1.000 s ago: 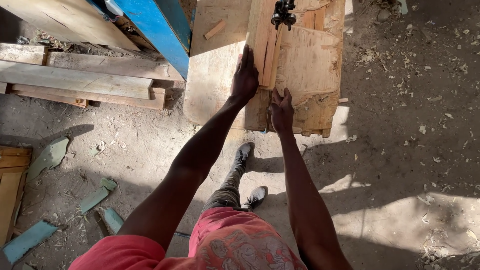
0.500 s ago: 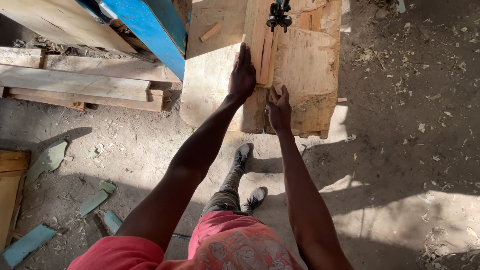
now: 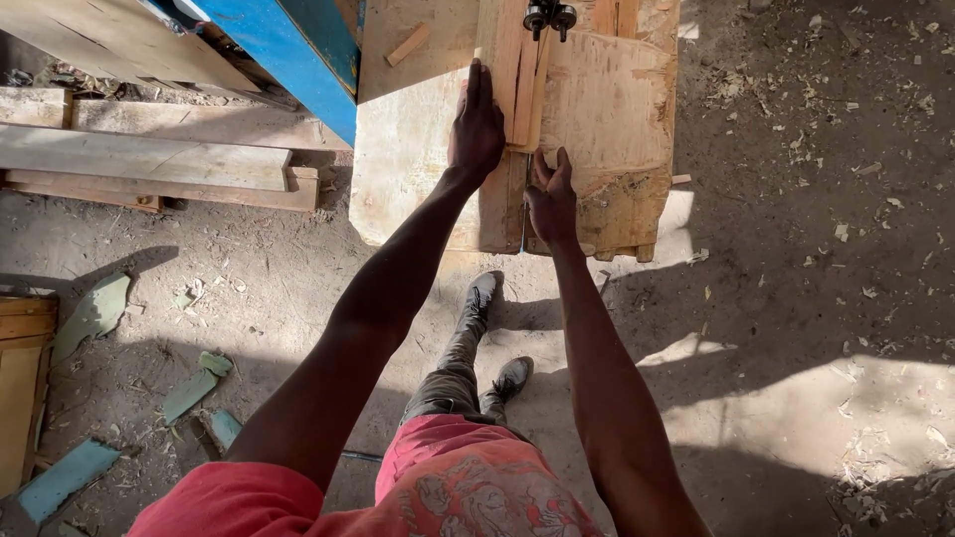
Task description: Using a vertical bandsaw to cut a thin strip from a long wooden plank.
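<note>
Both arms are stretched out straight ahead over a worn wooden table [image 3: 418, 149], seen from above. The left hand [image 3: 477, 124] lies flat, palm down, on a narrow plank [image 3: 500, 60] that runs lengthwise away from the person along the middle of the table. Its fingers are straight and pressed together, pointing forward. The right hand [image 3: 552, 194] sits nearer the body, just to the right of the plank's near end. It's turned more on its edge, with the fingers extended and close together and the thumb held a bit apart, and it touches the plank's end from the side. Neither hand is really gripping anything, they're just pressing.

At the plank's far end there's a dark metal guide [image 3: 550, 15] right over the wood. A small offcut [image 3: 408, 45] lies on the table to the left, and a blue machine frame [image 3: 298, 50] sits beside that. Boards [image 3: 149, 159] are stacked on the dirt to the left. The person's shoes [image 3: 497, 328] stand below the table edge.
</note>
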